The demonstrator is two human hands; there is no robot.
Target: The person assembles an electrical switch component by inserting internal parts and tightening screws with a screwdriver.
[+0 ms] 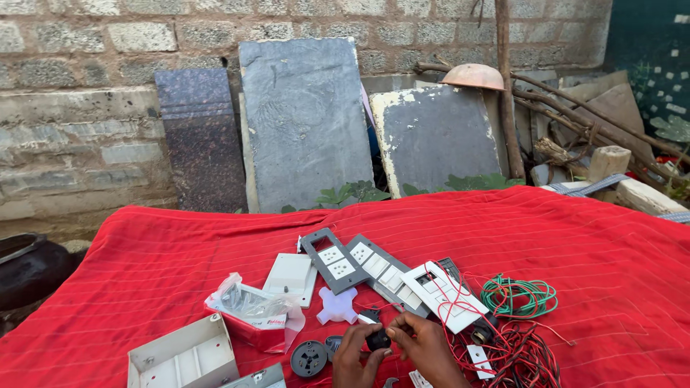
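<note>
Small black round part (379, 339) between hands (392, 352)

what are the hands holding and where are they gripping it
Both hands, left hand and right hand, hold a small black round part between their fingertips, pinching it at its sides. What the part is cannot be told.

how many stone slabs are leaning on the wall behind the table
3. A dark speckled slab on the left, a tall grey slab in the middle, and a grey slab with pale chipped edges on the right. Others may be hidden behind them.
</note>
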